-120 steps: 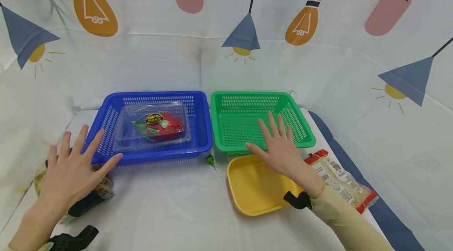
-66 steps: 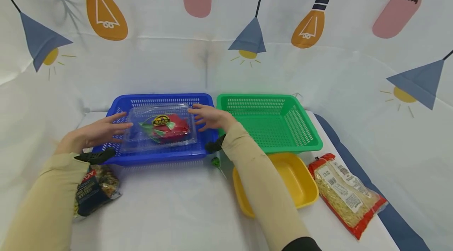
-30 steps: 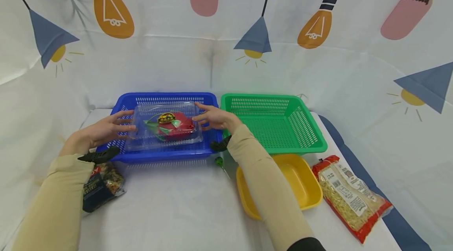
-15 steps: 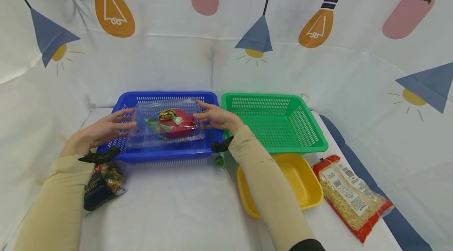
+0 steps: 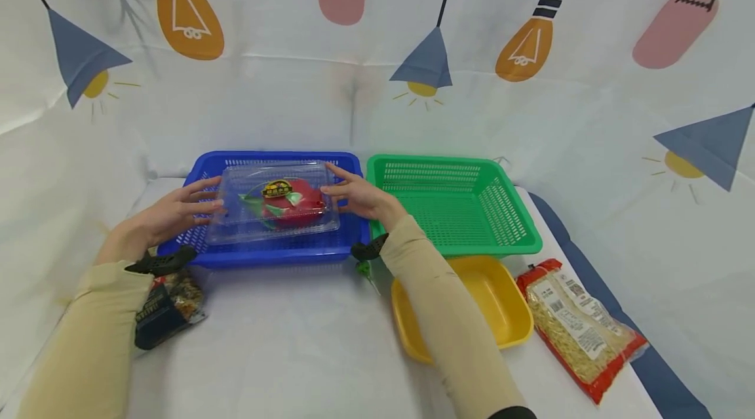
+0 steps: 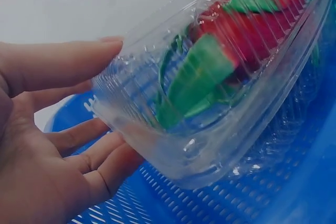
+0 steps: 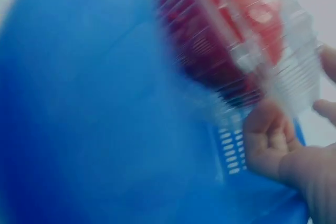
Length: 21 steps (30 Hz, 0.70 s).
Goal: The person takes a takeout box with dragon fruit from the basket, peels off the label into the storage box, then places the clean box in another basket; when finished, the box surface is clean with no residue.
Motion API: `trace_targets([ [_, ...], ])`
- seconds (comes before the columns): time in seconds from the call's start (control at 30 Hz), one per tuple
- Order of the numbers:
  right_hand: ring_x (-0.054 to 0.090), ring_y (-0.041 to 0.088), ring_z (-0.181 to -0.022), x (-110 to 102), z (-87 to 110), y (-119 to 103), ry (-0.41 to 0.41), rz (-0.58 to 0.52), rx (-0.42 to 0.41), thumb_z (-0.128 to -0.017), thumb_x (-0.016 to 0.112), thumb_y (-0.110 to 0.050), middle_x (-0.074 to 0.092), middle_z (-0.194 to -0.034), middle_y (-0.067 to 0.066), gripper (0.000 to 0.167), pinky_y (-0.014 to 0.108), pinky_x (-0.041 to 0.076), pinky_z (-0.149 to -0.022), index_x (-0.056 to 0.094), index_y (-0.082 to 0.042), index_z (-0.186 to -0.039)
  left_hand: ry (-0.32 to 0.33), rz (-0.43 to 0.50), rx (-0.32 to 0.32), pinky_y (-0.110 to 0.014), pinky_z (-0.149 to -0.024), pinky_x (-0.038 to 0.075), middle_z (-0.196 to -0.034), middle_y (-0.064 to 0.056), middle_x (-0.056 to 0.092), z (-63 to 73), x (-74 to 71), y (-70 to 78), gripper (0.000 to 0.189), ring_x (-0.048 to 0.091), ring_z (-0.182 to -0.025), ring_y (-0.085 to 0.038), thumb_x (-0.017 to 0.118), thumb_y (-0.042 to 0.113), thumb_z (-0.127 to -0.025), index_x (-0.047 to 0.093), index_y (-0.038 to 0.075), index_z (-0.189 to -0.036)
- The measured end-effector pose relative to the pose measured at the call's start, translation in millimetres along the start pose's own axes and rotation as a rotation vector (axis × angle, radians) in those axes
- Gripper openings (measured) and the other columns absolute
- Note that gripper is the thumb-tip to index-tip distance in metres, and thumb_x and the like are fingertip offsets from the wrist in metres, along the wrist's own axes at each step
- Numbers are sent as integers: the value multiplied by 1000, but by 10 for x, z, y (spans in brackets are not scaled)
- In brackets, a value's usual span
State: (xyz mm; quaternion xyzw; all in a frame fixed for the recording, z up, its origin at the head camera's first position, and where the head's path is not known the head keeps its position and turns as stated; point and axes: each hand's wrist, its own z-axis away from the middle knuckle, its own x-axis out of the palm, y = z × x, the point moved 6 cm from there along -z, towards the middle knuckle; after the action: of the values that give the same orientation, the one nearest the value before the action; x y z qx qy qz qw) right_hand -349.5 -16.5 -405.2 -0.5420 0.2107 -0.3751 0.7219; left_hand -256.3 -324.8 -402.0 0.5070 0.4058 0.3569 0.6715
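Observation:
A clear plastic clamshell box (image 5: 232, 212) with a black and yellow label sits tilted over the blue basket (image 5: 283, 259). Inside it lies a red dragon fruit (image 5: 303, 202) with green leafy tips. My left hand (image 5: 159, 221) grips the box's left end. In the left wrist view its thumb is on the upper side of the box, with fingers below. My right hand (image 5: 366, 199) holds the right end. The right wrist view is blurred, but fingers (image 7: 265, 129) show under the box's edge. The box looks raised off the basket floor.
Right of the blue basket stands a green basket (image 5: 448, 250). In front are a yellow tray (image 5: 501, 301) and a small green lollipop-like item (image 5: 364, 269). A red-edged bag of pale grains (image 5: 580, 330) lies right, a dark food bag (image 5: 168, 307) left. A patterned cloth hangs behind.
Both hands have come from over the table and the green basket to the box's two ends and taken hold. The box has since risen slightly within the basket.

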Motion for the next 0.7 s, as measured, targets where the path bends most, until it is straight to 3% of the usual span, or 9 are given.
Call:
trace_targets([
  [0.1,49,24,-119,16,11,3,11,-26,-19,-102,57,-10,39,-146,16,73,57,29,-114,22,-38,-159,18,22,34,-16,-87,47,-162,-31,-5,39,-10,3,71,56,-113,6,43,12,-108,-3,8,-161],
  [0.2,52,23,-98,31,72,-18,25,-30,-27,-101,58,-10,45,-142,16,72,53,34,-110,24,-38,-158,52,74,63,-17,-88,47,-164,-20,6,77,-2,22,68,55,-116,4,44,8,-107,3,11,-162],
  [0.3,49,21,-78,55,154,-54,26,-9,-30,-101,59,-10,52,-136,17,74,47,38,-101,23,-38,-159,97,131,81,-18,-87,48,-151,-8,28,112,17,61,67,55,-115,2,47,6,-105,12,13,-162],
  [0.43,50,18,-72,90,281,-139,36,22,-42,-101,59,-12,54,-133,14,75,42,40,-95,20,-37,-160,140,225,118,-20,-84,49,-135,7,41,146,51,167,61,58,-109,-2,47,3,-104,25,16,-159],
  [0.7,49,17,-75,199,529,-304,82,-5,-74,-100,59,-10,51,-129,14,74,42,39,-95,21,-33,-160,200,290,151,-22,-79,44,-125,5,48,230,110,443,51,52,-109,-6,47,3,-103,43,25,-149],
])
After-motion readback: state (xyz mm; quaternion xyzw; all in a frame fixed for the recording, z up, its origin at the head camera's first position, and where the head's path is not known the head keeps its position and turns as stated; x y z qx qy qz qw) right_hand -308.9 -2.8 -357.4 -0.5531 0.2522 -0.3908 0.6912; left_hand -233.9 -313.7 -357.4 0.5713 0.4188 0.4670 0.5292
